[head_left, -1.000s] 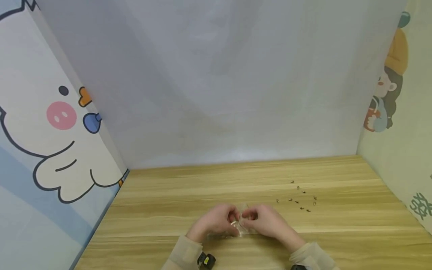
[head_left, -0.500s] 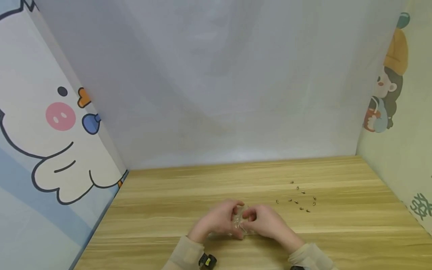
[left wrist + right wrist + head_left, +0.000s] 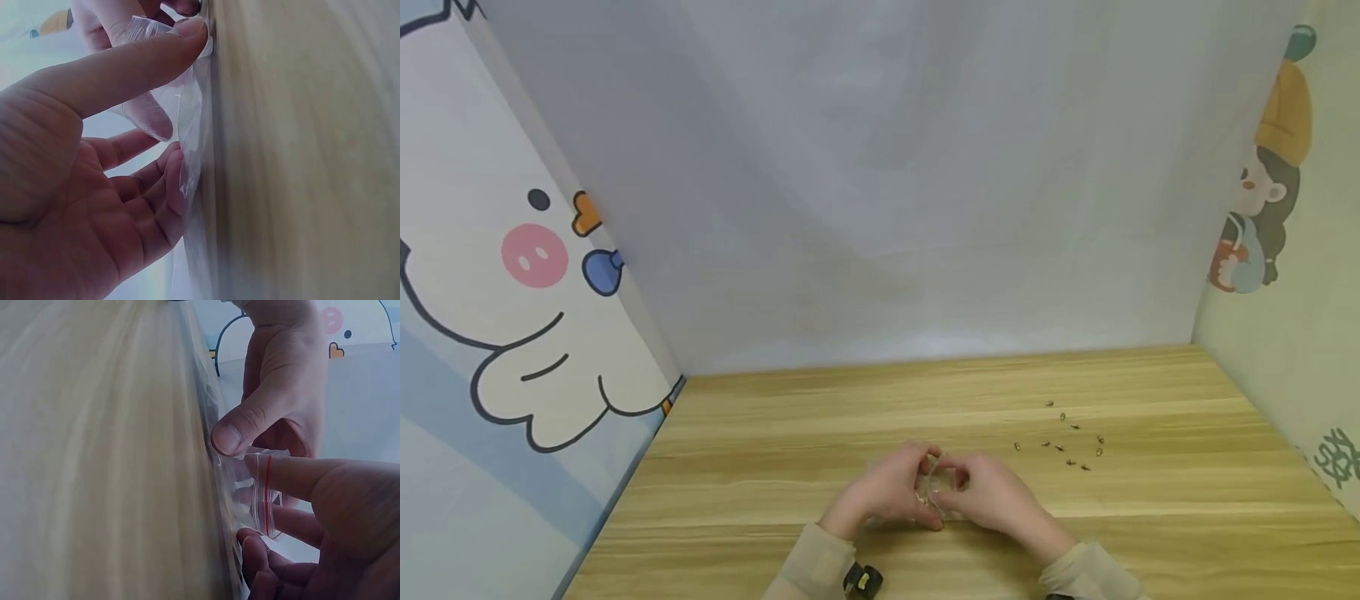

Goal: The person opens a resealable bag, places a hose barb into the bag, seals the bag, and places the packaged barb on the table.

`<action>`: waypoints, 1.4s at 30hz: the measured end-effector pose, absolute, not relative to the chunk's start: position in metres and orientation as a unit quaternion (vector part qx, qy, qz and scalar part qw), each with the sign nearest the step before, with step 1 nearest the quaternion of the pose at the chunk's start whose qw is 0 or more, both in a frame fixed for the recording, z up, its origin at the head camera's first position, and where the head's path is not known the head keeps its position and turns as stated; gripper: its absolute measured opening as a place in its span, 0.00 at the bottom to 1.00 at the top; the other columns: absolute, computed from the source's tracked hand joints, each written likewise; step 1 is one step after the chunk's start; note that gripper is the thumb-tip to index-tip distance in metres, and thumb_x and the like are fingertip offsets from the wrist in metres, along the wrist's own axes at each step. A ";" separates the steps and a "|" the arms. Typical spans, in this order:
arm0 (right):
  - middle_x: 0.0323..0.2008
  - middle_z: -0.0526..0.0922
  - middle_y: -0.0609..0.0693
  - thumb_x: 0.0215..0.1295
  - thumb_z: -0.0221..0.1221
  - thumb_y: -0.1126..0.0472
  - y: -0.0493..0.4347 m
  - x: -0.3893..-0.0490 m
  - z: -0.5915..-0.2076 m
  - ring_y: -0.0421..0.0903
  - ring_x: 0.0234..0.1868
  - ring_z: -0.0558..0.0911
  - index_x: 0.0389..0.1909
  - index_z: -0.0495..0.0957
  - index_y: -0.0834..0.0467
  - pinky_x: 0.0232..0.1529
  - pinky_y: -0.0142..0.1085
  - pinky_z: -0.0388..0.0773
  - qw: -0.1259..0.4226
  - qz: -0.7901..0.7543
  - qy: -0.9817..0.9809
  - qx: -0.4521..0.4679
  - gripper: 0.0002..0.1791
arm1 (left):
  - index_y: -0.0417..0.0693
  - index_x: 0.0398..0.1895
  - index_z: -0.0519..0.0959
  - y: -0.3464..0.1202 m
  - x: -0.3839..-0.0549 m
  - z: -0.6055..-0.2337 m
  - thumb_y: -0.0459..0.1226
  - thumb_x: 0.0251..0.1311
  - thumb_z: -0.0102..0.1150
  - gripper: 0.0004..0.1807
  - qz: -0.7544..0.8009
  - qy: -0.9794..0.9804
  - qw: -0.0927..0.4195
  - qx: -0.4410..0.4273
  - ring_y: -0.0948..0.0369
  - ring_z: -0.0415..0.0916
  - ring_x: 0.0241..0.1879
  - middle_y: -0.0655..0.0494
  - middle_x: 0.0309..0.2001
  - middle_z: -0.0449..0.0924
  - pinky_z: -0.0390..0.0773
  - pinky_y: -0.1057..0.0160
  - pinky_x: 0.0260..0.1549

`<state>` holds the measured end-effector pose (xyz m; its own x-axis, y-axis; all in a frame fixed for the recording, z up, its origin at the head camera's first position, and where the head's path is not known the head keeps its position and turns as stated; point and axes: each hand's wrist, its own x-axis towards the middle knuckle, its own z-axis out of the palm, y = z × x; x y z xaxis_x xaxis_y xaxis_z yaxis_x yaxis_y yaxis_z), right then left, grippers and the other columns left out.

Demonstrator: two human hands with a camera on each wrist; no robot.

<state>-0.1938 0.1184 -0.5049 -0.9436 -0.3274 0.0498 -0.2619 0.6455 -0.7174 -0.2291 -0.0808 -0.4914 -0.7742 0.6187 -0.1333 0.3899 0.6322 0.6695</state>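
Note:
A small clear zip bag with a red line along its seal is between both hands, low over the table. My left hand grips the bag from the left. Its thumb presses near the bag's mouth while the other fingers curl against its side. My right hand comes from the right, with its thumb and a finger reaching straight into the mouth, spread apart behind the clear plastic. Its remaining fingers are bent beside the bag. The bag's lower part is partly hidden by the hands.
Several tiny dark metal pieces lie scattered on the wood-grain table, beyond the right hand. A pale grey sheet hangs behind the table. Walls with cartoon prints stand at both sides.
The left hand's fingers have lifted and spread from the thumb, and the bag's mouth shows wider between the hands. The right thumb and forefinger have shifted slightly. The metal pieces have not moved.

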 end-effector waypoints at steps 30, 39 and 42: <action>0.34 0.87 0.39 0.58 0.77 0.60 0.116 -0.193 -0.499 0.42 0.38 0.79 0.34 0.92 0.48 0.41 0.43 0.77 0.044 -0.385 0.900 -0.199 0.05 | 0.42 0.68 0.77 -0.089 -0.232 -0.493 0.39 0.39 0.92 0.49 0.299 0.894 0.159 0.294 0.63 0.76 0.53 0.58 0.54 0.78 0.78 0.63 0.55; 0.39 0.90 0.43 0.59 0.78 0.52 0.112 -0.191 -0.497 0.42 0.38 0.80 0.39 0.93 0.50 0.38 0.43 0.78 0.065 -0.393 0.896 -0.195 0.10 | 0.44 0.66 0.79 -0.091 -0.235 -0.494 0.40 0.39 0.92 0.47 0.281 0.895 0.146 0.313 0.65 0.75 0.52 0.60 0.54 0.78 0.78 0.64 0.55; 0.41 0.91 0.45 0.58 0.78 0.51 0.112 -0.191 -0.498 0.45 0.40 0.82 0.42 0.92 0.52 0.41 0.47 0.81 0.057 -0.385 0.901 -0.189 0.14 | 0.44 0.66 0.81 -0.092 -0.235 -0.495 0.40 0.39 0.92 0.46 0.277 0.895 0.140 0.320 0.67 0.75 0.50 0.60 0.54 0.78 0.78 0.65 0.53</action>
